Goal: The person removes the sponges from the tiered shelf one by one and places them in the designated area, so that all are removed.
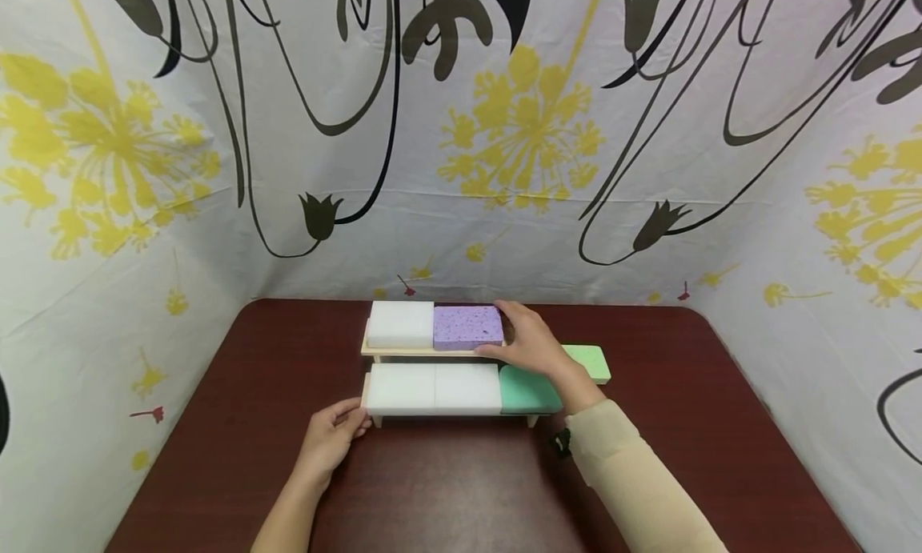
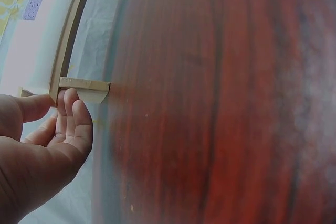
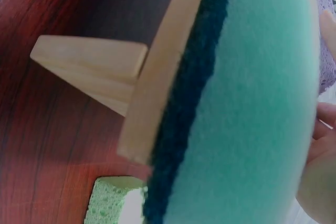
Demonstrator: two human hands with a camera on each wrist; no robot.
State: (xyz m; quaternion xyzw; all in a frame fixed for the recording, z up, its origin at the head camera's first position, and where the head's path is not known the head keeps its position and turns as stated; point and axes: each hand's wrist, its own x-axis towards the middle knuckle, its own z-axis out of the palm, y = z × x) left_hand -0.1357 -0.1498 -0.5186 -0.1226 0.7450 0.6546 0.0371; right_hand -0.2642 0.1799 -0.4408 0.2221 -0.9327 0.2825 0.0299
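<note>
A two-level wooden rack [image 1: 403, 352] stands on the table with sponges laid along both levels. My left hand [image 1: 331, 437] pinches the left end of its lower level, thumb above and fingers curled beneath, as the left wrist view shows. On the upper level, my right hand [image 1: 529, 341] grips the right end of a purple sponge [image 1: 468, 327] between thumb and fingers. Left of that sponge lies a white block [image 1: 401, 323]. Two more white blocks [image 1: 435, 405] and a teal sponge [image 3: 252, 98] with a dark scouring side fill the lower level.
A light green sponge [image 1: 589, 362] lies to the right of the rack, partly behind my right forearm. The dark red table [image 1: 461, 489] ends at the back against a patterned cloth [image 1: 403, 161], which also hangs at both sides. Short wooden legs [image 3: 89, 64] raise the rack.
</note>
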